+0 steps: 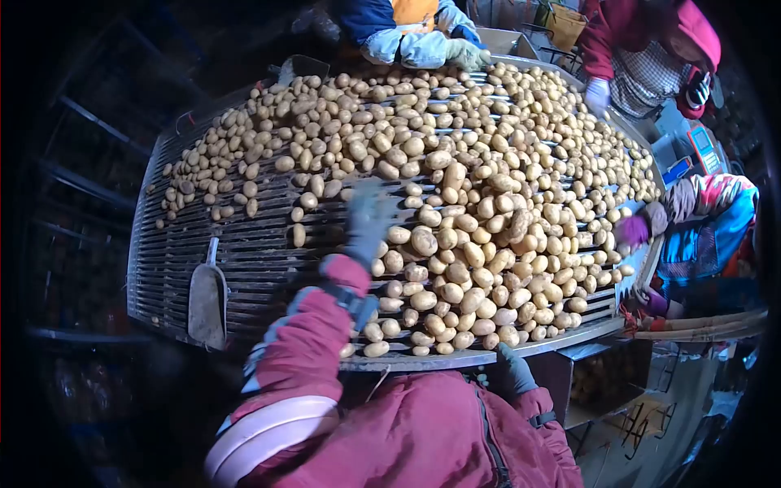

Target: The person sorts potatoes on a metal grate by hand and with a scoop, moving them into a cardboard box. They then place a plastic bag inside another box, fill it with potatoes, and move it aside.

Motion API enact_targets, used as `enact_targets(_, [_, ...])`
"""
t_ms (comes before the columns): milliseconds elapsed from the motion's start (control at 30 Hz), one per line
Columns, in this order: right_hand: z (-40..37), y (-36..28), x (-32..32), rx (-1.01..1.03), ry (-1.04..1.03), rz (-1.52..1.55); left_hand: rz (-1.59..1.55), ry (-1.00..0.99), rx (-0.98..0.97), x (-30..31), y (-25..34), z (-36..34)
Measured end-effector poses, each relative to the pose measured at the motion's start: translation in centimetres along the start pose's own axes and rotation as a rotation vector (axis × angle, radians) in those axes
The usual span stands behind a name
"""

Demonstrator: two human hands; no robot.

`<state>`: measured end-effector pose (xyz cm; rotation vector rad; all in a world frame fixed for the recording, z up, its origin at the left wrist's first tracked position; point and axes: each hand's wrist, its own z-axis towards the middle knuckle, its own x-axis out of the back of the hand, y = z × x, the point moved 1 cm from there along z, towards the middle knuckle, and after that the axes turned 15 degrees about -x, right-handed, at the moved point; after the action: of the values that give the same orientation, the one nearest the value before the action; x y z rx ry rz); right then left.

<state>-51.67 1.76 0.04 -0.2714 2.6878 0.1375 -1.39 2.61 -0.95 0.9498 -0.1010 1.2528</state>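
Many potatoes (472, 268) lie spread over a slatted sorting table (268, 268). My left hand (370, 213), in a grey-blue glove, reaches out over the slats at the left side of the main pile; it is smeared by motion, and its fingers cannot be made out. At the near rim of the table, my right hand (514, 370), in a dark grey-green glove, rests against the edge beside the closest potatoes. Its fingers are partly hidden, and whether it holds something cannot be told. Both sleeves are dark pink.
A metal scoop (208, 305) lies on the slats at the left. Across the table a person's gloved hand (468, 55) touches potatoes. Other people's hands, one white-gloved (597, 96) and one purple-gloved (632, 231), are at the right side. A crate (602, 378) stands below the near right edge.
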Motion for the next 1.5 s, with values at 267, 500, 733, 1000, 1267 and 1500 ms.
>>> enact_targets(267, [-0.4, -0.1, -1.3, -0.041, -0.007, 0.063, 0.326, -0.217, 0.775, 14.1, -9.0, -5.4])
enact_targets(500, [-0.3, -0.1, -0.1, -0.057, 0.065, -0.012, -0.359, -0.232, 0.496, 5.7, 7.7, -2.8])
enact_targets(733, [-2.4, -0.5, -1.9, -0.044, 0.138, -0.061, 0.361, -0.155, 0.569, 20.3, 5.5, -14.4])
enact_targets(1000, [0.7, 0.0, 0.9, 0.126, 0.002, -0.227, 0.486, -0.423, 0.643, 14.4, 12.1, -19.4])
enact_targets(1267, [0.2, 1.0, -0.1, 0.306, 0.043, -0.134, 0.071, -0.497, 0.144, 2.5, 15.0, -11.4])
enact_targets(1500, [-2.9, 3.7, 6.4, 0.352, 0.048, 0.175, 0.169, -0.678, -0.494, -7.1, 22.4, -6.2])
